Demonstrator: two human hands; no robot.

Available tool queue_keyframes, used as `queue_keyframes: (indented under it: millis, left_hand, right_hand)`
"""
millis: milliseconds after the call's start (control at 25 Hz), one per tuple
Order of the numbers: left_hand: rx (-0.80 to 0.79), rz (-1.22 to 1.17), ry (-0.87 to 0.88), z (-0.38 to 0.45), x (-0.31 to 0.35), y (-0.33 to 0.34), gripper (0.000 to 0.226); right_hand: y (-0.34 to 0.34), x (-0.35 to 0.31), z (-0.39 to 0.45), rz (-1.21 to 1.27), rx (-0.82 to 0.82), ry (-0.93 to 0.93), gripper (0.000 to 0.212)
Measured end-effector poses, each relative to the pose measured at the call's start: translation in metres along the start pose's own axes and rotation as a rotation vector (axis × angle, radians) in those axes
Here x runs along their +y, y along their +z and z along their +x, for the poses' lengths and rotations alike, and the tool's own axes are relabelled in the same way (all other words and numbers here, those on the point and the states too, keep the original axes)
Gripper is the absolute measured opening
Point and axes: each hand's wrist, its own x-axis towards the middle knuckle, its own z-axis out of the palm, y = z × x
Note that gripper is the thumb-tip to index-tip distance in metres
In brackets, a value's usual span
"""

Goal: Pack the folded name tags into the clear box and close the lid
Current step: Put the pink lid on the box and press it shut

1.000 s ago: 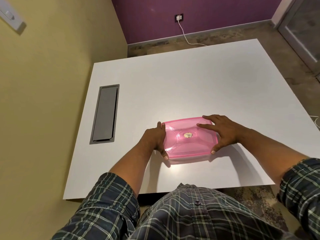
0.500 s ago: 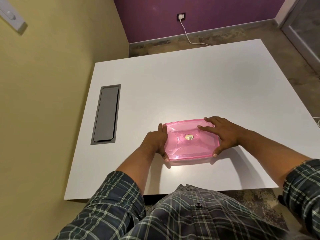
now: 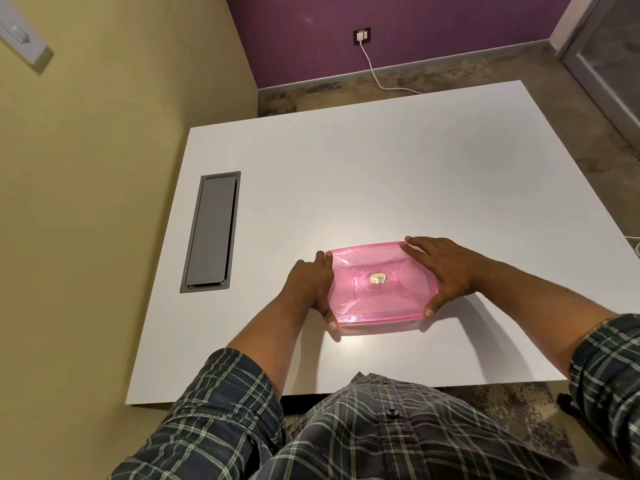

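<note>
The box [image 3: 356,322] stands on the white table near its front edge, with a translucent pink lid [image 3: 381,282] lying flat on top of it. My left hand [image 3: 306,284] holds the box's left end, fingers at the far corner and thumb at the near corner. The fingers of my right hand [image 3: 446,268] lie flat across the lid's far right corner, and its thumb presses the near right corner. I see no name tags; the tinted lid hides the inside.
The white table [image 3: 381,174] stands against a yellow wall on its left. A grey cable hatch [image 3: 211,232] is set into the table left of the box. A wall socket with a white cable [image 3: 362,35] lies beyond the far edge.
Both hands stay on the box. My right hand's fingers have slid slightly towards the lid's right end.
</note>
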Motion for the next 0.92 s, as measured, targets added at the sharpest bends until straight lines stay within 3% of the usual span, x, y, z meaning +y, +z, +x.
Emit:
queue_keyframes:
  millis: [120,200,280,400,560,800,920]
  left_hand:
    - [0.005,0.018,-0.010,0.000,0.001,-0.002,0.163]
    - [0.006,0.016,-0.016,0.000,0.002,-0.003,0.159]
    - [0.011,0.011,-0.026,0.000,0.003,-0.003,0.156]
    - [0.016,0.007,-0.036,0.000,0.004,-0.003,0.153]
    - [0.015,0.002,-0.043,0.000,0.005,-0.003,0.147]
    - [0.029,-0.011,-0.033,-0.001,0.003,-0.003,0.139]
    - [0.025,-0.002,-0.033,0.000,0.002,-0.001,0.142]
  right_hand:
    - [-0.004,-0.001,0.003,0.115,0.011,0.033,0.141]
    - [-0.011,-0.001,0.005,0.369,0.084,0.107,0.102]
    - [-0.010,-0.004,0.011,0.621,0.266,0.196,0.053]
    - [-0.010,-0.016,0.024,0.871,0.451,0.455,0.022]
    - [-0.020,-0.015,0.035,1.031,0.385,0.673,0.030]
    - [-0.028,-0.011,0.043,1.055,0.333,0.701,0.046]
    - [-0.022,-0.013,0.040,1.012,0.382,0.685,0.041]
